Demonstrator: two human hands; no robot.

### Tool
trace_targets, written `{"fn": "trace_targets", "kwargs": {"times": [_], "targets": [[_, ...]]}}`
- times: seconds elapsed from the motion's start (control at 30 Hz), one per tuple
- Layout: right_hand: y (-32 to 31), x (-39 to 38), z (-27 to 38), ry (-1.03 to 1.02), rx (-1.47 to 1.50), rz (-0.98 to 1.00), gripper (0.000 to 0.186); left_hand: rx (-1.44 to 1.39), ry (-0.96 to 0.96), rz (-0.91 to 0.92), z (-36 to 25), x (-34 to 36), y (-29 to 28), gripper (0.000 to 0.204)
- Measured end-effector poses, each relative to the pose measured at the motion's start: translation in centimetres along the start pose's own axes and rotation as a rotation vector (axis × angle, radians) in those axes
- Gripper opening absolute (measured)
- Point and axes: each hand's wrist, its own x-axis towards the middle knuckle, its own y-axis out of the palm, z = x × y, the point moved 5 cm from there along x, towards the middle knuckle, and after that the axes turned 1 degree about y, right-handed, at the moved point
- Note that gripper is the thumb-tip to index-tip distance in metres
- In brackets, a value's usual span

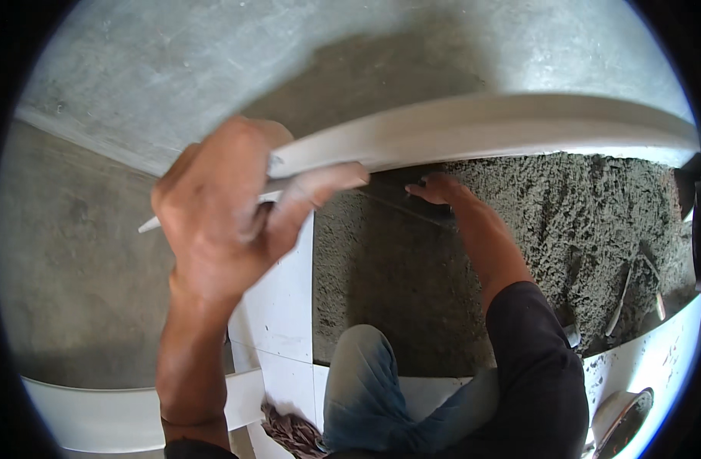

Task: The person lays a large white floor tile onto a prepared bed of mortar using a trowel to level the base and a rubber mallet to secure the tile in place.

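Left hand (220,203) is gripping a thin, pale, pointed tool (149,225); right hand (436,189), well apart, fingers spread, is reaching over rough grey mortar (557,206), contact unclear. Flat white tiles (278,321) are lying left, seemingly done; mortar is lying uncovered, seemingly unfinished.

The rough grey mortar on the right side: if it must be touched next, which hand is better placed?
Probably the right hand: it is low beside the rough grey mortar. The left hand is farther left and looks raised well above this surface.
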Motion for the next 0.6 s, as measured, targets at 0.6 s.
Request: {"fn": "trace_targets", "kwargs": {"times": [0.6], "targets": [[6.5,-17.9,-2.3,-0.172,-0.314,0.465,0.088,-0.064,0.048,0.115,3.0,-2.7,0.7,0.048]]}}
